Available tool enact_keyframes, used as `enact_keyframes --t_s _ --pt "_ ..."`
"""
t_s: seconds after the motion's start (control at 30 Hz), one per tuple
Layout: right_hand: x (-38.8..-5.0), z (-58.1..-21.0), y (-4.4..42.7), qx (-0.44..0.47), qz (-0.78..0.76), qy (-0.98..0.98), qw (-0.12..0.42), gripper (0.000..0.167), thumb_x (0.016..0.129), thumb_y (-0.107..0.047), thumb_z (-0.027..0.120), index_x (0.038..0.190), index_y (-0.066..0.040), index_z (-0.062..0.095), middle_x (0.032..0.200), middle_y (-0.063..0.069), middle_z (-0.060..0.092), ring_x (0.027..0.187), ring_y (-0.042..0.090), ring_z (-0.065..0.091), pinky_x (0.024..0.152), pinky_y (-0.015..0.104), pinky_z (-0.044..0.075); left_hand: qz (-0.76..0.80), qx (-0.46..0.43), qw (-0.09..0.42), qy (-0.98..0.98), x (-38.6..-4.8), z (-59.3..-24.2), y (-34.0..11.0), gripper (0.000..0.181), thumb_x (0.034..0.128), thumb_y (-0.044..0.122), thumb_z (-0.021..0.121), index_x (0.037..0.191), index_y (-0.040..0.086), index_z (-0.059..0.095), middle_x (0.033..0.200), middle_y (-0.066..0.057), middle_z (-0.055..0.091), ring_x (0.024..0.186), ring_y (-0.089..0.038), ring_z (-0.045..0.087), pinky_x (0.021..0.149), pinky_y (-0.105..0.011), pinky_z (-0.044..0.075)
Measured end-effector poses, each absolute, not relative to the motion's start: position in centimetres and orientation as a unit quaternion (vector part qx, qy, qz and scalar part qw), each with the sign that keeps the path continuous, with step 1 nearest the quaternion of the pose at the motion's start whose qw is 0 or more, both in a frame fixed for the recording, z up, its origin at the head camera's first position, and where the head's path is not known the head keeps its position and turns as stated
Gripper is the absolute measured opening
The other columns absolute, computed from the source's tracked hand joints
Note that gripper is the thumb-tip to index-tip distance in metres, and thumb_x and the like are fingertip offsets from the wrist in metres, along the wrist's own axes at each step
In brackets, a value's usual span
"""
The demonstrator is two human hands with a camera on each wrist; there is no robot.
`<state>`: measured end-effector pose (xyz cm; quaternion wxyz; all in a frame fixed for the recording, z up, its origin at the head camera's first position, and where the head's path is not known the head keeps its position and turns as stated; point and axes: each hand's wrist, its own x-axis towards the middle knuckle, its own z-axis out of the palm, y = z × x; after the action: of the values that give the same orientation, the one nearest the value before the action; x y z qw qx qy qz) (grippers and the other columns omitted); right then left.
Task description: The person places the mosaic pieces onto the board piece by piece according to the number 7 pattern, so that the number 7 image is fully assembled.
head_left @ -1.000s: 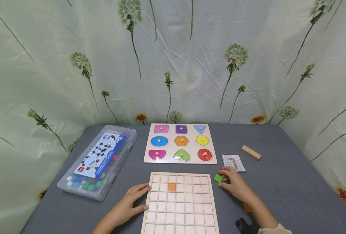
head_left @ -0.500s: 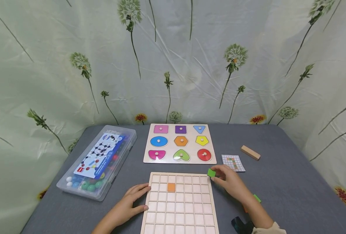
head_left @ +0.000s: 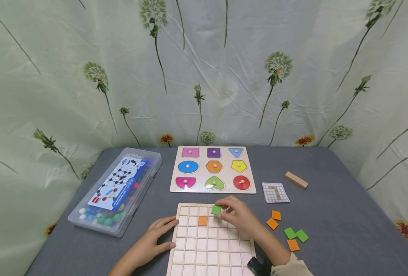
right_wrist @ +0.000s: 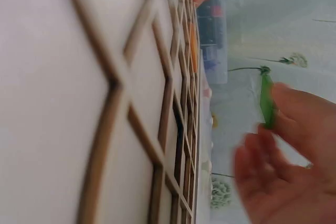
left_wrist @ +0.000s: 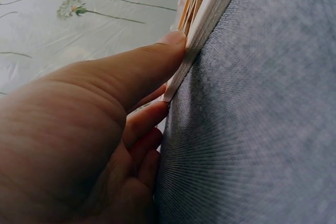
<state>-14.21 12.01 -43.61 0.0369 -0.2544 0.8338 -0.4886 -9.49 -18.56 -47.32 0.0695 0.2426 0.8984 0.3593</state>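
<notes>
A green square tile [head_left: 216, 209] is pinched between the thumb and fingers of my right hand [head_left: 237, 215], over the upper rows of the wooden grid board [head_left: 201, 244]. In the right wrist view the tile is held on edge, apart from the board. One orange tile [head_left: 202, 221] lies in a cell of the second row. My left hand [head_left: 153, 238] rests against the board's left edge. Its thumb [left_wrist: 152, 59] and fingertips touch the side of the board in the left wrist view, without curling round it.
Right of the board lie loose orange tiles [head_left: 276, 215] and green tiles [head_left: 302, 235]. Behind them are a pattern card [head_left: 275, 193] and a wooden block [head_left: 296, 180]. A shape puzzle [head_left: 198, 186] stands behind the board; a clear plastic case [head_left: 145, 188] is at left.
My right hand has carried the green tile left from beside the pattern card to over the board. The loose tiles at right are uncovered. My left hand has stayed put.
</notes>
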Motion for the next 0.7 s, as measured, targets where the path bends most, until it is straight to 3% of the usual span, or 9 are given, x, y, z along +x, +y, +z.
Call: enact_keyframes --t_s 0.3,0.7 --pt "-14.7 -45.7 11.5 -0.275 -0.423 0.859 0.09 0.023 0.078 -0.018 0.071 0.099 -0.012 0.063 0.085 -0.005 0.051 0.075 0.011 0.047 0.064 0.022 0.042 0.364 0.244 0.072 0.896 -9.5 -47.3 -18.6 0.061 0.0824 0.044 0.059 0.135 0.017 0.044 0.136 -0.003 0.037 0.124 -0.029 0.029 0.089 -0.054 0.032" --pt "-14.8 -46.0 11.5 -0.297 -0.401 0.863 0.081 0.021 0.08 -0.019 0.069 0.099 -0.013 0.064 0.086 -0.005 0.049 0.075 0.01 0.045 0.064 0.022 0.041 0.367 0.24 0.076 0.896 -9.5 -47.3 -18.6 0.061 0.0821 0.046 0.058 0.135 0.018 0.043 0.137 -0.002 0.037 0.124 -0.029 0.028 0.09 -0.053 0.032"
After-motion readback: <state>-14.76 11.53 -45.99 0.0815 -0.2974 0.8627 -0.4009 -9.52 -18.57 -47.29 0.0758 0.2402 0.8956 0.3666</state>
